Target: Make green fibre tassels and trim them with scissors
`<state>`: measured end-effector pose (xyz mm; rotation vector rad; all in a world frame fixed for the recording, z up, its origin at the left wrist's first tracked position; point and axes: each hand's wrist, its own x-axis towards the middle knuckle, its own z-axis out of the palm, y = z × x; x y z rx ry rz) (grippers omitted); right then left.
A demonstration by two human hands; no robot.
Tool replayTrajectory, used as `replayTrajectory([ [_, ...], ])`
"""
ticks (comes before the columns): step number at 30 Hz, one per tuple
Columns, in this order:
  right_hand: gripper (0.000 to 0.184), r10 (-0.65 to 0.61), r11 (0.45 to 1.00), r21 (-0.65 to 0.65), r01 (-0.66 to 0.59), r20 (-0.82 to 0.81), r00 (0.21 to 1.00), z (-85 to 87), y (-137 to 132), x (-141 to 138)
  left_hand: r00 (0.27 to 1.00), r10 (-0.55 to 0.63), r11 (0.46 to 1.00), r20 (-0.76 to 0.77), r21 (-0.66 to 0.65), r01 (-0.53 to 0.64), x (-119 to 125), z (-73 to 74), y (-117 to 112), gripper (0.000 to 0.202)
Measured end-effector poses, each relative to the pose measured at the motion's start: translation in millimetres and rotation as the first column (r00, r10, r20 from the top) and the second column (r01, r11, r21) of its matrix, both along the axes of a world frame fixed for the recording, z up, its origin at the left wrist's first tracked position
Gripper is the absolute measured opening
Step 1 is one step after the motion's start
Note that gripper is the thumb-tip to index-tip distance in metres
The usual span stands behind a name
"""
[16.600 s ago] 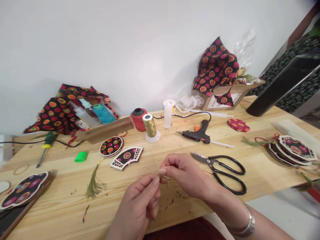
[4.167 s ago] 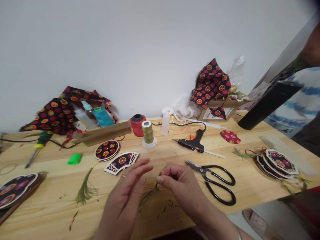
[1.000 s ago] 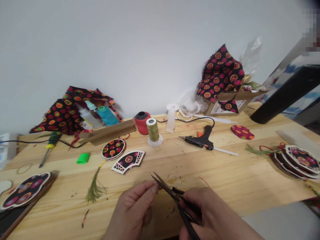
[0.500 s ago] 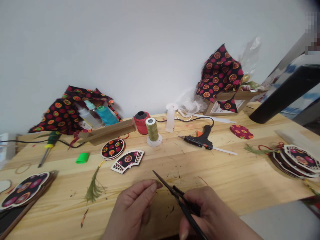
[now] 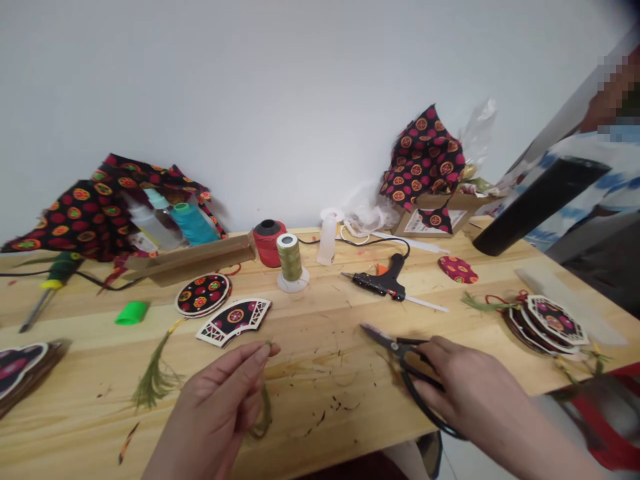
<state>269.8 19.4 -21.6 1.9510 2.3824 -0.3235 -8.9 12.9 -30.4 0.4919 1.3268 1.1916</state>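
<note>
My left hand (image 5: 215, 400) is closed, its thumb and fingertips pinching olive-green thread (image 5: 266, 410) that hangs in a loop below the fingers. My right hand (image 5: 465, 380) grips black-handled scissors (image 5: 380, 335) by the handles, low over the table's right front part. Their blades point to the far left, apart from the thread. Just beyond my left hand lies a fan-shaped ornament (image 5: 235, 320) with patterned cloth in a pale lattice frame. Beside it is a round ornament (image 5: 203, 295) with a green tassel (image 5: 157, 377). A spool of olive thread (image 5: 289, 260) stands farther back.
A black glue gun (image 5: 377, 283) lies mid-table, its cord running back. Stacked ornaments (image 5: 555, 327) sit at the right, near a black cylinder (image 5: 540, 207). A screwdriver (image 5: 45, 293) and green cap (image 5: 132, 313) lie left. Another person's sleeve (image 5: 590, 167) shows at the right.
My right hand has moved right with the scissors, away from my left hand. The left hand has shifted left, and its thread loop is now visible. The view has turned slightly right.
</note>
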Motion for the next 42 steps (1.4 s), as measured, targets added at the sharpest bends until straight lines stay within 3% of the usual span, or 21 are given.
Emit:
replayTrajectory([
  [2,0.013,-0.008,1.0,0.031,0.006,0.069,0.998,-7.9,3.4,14.0,1.0,-0.015,1.0,0.001,-0.003,0.015,0.7,-0.4,-0.9,0.027],
  [5,0.014,-0.019,0.997,0.074,0.016,0.038,0.999,-12.1,5.4,26.0,0.999,-0.034,0.999,-0.003,0.0,0.034,0.9,-1.9,-2.4,0.026],
  [7,0.018,-0.006,0.983,0.182,0.006,0.003,1.0,-10.7,4.9,24.1,0.999,-0.04,0.999,-0.004,-0.002,0.04,1.3,-2.9,-3.3,0.025],
  [10,0.02,0.129,0.933,0.352,-0.07,-0.15,0.98,-7.4,2.9,3.8,0.999,-0.039,0.999,-0.002,-0.012,0.039,3.5,-2.6,-4.8,0.025],
  [12,0.02,0.256,0.933,0.33,-0.143,-0.329,0.909,-7.8,2.1,-16.0,0.999,-0.041,0.999,-0.006,-0.018,0.041,5.7,-0.7,-5.9,0.026],
  [15,0.021,0.304,0.942,0.279,-0.188,-0.465,0.832,-14.5,3.7,-39.7,0.998,-0.058,0.998,-0.024,-0.034,0.057,8.1,3.4,-7.1,0.025],
  [24,0.019,0.331,0.939,0.256,-0.231,-0.478,0.814,-33.6,14.4,-49.8,0.998,-0.052,0.997,0.017,-0.05,0.053,10.2,4.0,-8.5,0.023],
  [27,0.022,0.325,0.942,0.244,-0.231,-0.486,0.811,-26.9,13.9,-52.8,0.998,-0.057,0.998,0.017,-0.039,0.058,11.4,3.3,-9.0,0.022],
  [31,0.019,0.375,0.927,0.215,-0.307,-0.513,0.772,-3.2,11.4,-58.2,0.995,-0.095,0.995,-0.024,-0.022,0.095,12.9,3.6,-7.4,0.023],
  [37,0.016,0.561,0.827,0.301,-0.475,-0.394,0.728,34.0,15.4,-76.0,0.962,-0.244,0.968,-0.122,0.024,0.248,17.8,8.5,-2.1,0.027],
  [42,0.019,0.627,0.77,0.399,-0.498,-0.33,0.705,38.4,30.2,-89.8,0.964,-0.255,0.966,-0.074,0.022,0.257,24.8,10.9,-0.1,0.025],
])
